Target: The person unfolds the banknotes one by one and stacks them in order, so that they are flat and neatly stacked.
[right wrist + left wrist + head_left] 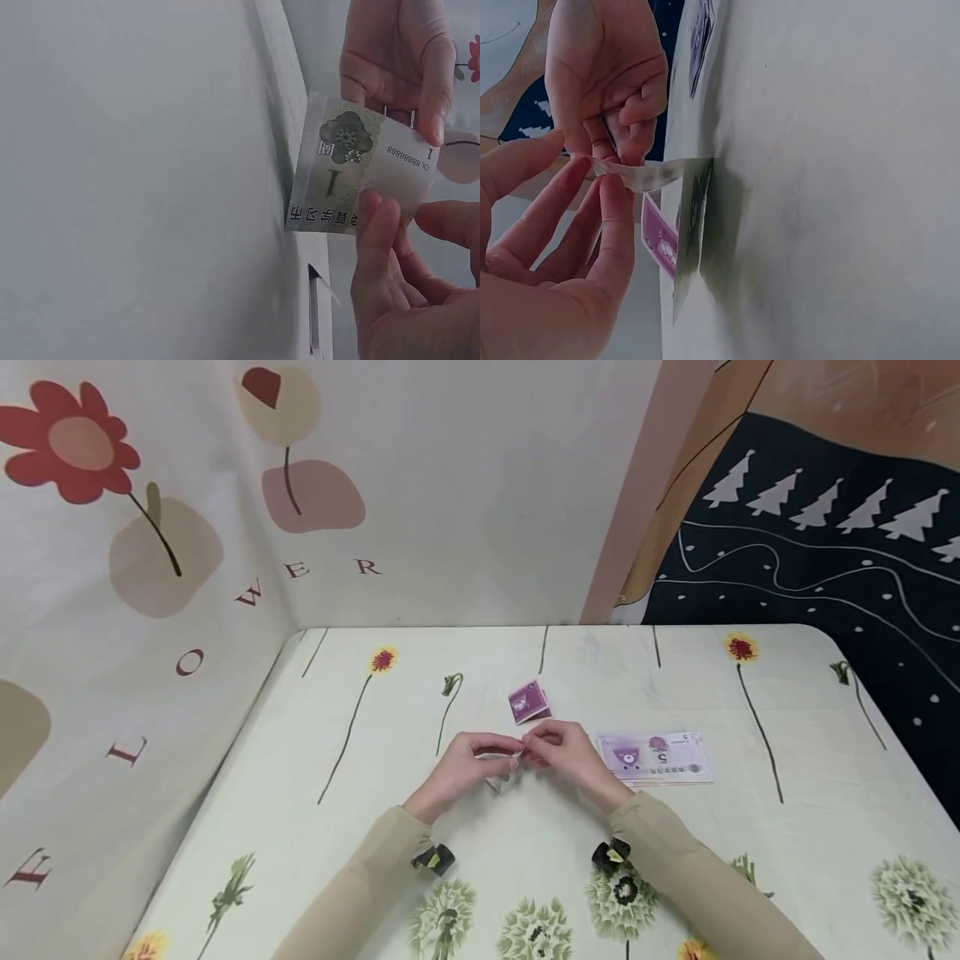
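Observation:
A green play banknote marked 1 is raised above the tabletop between both hands, its surface bent in the left wrist view. My left hand pinches one end of it with thumb and fingers. From the other side, my right hand pinches the same note, fingertips close to those of the left. In the head view the fingers hide most of it. Just beyond the hands, a folded purple banknote stands partly propped on the table. Beside the right wrist lies a flat purple banknote marked 5.
A pale floral cloth covers the table. Behind it hangs a white curtain with printed flowers and letters; a dark panel with white trees is at the right. Other paper edges show under the flat purple note.

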A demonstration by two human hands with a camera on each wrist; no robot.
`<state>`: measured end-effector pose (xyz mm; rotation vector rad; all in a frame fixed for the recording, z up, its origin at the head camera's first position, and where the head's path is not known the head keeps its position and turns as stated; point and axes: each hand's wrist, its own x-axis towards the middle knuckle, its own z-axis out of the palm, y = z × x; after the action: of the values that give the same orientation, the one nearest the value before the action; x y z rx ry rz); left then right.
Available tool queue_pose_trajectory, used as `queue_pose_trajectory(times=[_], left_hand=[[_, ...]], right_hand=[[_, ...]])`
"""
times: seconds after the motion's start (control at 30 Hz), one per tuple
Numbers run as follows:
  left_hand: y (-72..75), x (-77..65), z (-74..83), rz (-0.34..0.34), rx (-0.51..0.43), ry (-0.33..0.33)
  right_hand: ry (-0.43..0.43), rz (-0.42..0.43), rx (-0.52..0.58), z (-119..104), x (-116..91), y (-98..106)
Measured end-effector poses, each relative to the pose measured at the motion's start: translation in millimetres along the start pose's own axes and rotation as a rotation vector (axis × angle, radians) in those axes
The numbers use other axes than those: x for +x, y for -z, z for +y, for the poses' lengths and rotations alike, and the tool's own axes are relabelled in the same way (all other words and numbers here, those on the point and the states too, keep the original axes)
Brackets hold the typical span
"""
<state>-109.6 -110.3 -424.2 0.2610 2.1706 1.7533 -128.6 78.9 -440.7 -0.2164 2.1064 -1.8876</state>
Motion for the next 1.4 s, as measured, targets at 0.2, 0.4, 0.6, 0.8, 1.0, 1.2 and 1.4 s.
queue_pose_trajectory(times=[0.2,0.4,0.6,0.8,1.0,1.2,1.4], left_hand=[[-2.5,-1.4,0.3,0.006,0.031,-0.018],[2.3,-2.2,-4.1,0.096,0.053,-0.019],[7.3,-0.3,-10.4,0.212,0.085,-0.027],[10.0,3.0,-15.3,0.207,0.030,0.019],[4.9,11.6,-13.1,0.205,-0.089,0.054],[-2.5,21.8,-10.9,0.313,-0.124,0.053],[-9.6,27.6,-11.6,0.368,-0.156,0.018]], right_hand=[[-0.018,0.059,0.036,4.4,-8.0,5.2],[-0.017,0.098,0.038,8.0,-12.9,14.9],[0.018,0.158,0.047,5.3,-12.8,30.8],[0.036,0.212,0.016,2.0,-13.2,43.9],[0.028,0.229,0.002,4.4,-13.1,52.8],[0.007,0.241,0.016,9.6,-14.5,58.5],[-0.006,0.284,0.005,11.8,-17.8,64.6]])
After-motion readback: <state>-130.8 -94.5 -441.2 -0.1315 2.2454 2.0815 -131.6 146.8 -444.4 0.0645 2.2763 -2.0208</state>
